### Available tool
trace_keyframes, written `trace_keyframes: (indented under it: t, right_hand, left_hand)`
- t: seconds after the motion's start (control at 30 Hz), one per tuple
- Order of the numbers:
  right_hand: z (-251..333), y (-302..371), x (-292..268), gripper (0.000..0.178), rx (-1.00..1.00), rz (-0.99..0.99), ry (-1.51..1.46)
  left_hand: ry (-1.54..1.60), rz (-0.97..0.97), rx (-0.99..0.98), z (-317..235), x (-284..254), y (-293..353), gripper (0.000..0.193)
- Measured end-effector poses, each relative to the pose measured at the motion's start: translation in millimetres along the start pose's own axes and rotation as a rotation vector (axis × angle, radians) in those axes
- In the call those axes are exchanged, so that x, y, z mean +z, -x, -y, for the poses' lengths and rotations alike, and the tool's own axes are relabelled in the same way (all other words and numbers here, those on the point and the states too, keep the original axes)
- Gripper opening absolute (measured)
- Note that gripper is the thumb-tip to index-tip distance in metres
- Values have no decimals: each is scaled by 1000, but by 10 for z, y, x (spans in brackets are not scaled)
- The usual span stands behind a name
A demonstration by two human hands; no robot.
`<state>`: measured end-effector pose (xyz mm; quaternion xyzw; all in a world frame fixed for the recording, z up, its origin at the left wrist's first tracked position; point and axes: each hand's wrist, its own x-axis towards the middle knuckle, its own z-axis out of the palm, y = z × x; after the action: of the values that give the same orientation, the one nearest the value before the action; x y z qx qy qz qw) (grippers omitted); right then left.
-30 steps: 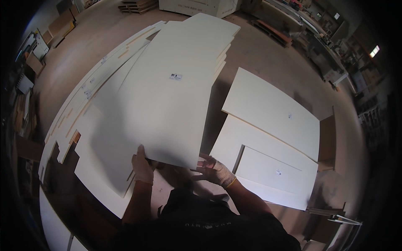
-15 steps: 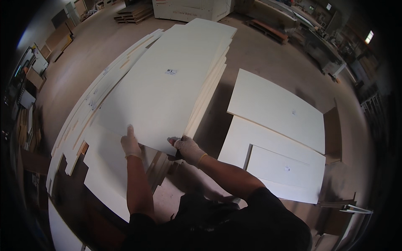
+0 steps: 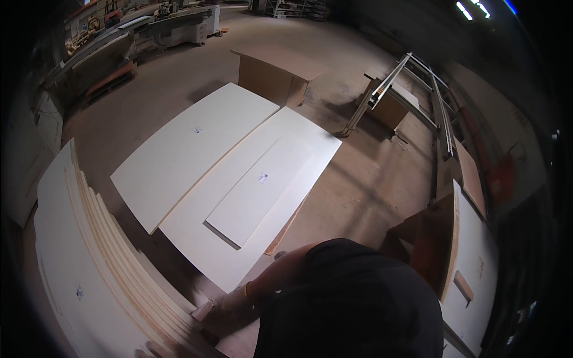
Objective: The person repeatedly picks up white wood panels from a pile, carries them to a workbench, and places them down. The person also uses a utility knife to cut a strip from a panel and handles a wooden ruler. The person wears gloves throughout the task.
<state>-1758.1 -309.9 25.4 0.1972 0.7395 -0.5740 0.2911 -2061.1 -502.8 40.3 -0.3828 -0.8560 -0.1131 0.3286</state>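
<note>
One right hand (image 3: 227, 303), in a pale glove with a yellow cuff edge, is down at the near corner of the tall stack of flat white boards with pale wood-coloured edges (image 3: 64, 253), lower left. Its fingers are deep in shadow, so how far they're closed, and on what, I can't tell. Dim fingertip shapes at the bottom rim over that same stack look like the left hand (image 3: 156, 349) (mostly cut off), its grip unreadable too.

The step in hand, by my reading, is handling boards at the stack's near end; the next move calls for a secure hold on the edge by both hands, kept level.

Just beyond, a broad white rectangular panel (image 3: 197, 140) lies alongside another broad white board (image 3: 304, 137), and on that one rests a narrow white rectangular panel (image 3: 250, 197). Further out come a brown box-like wooden piece (image 3: 268, 80) and a silver metal frame (image 3: 439, 110).

And look at the change! Half a second ago the stack stood mid-view, both gloves plain on its near edge; now the view has swung right, the stack sits lower left, and the narrow panel is still atop its board.
</note>
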Motion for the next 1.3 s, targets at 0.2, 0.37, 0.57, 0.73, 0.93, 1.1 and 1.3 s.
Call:
trace_keyframes:
  t: [0.2,0.37,0.57,0.73,0.93,1.1,1.3]
  right_hand:
    - [-1093,689,52,42,133,-314,14]
    - [-1470,1363,104,40,37,-441,450]
    - [-1624,2156,387,46,357,-447,-108]
    - [-2282,2991,624,44,305,-426,-26]
    - [-3415,3727,884,41,524,-643,-191]
    - [-4084,4541,1227,33,586,-950,-500]
    - [-4640,5292,1678,34,678,-1113,-668]
  left_hand:
    - [-214,-232,95,-610,-523,93,55]
    - [153,183,-63,-308,-100,68,48]
    - [-33,354,-354,-515,-244,266,53]
    - [405,108,-199,-2176,-712,930,27]
    - [866,421,205,-4390,-1245,1746,25]
    - [1161,478,425,-5669,-1312,1858,22]
    - [1319,536,633,-6951,-1133,1988,15]
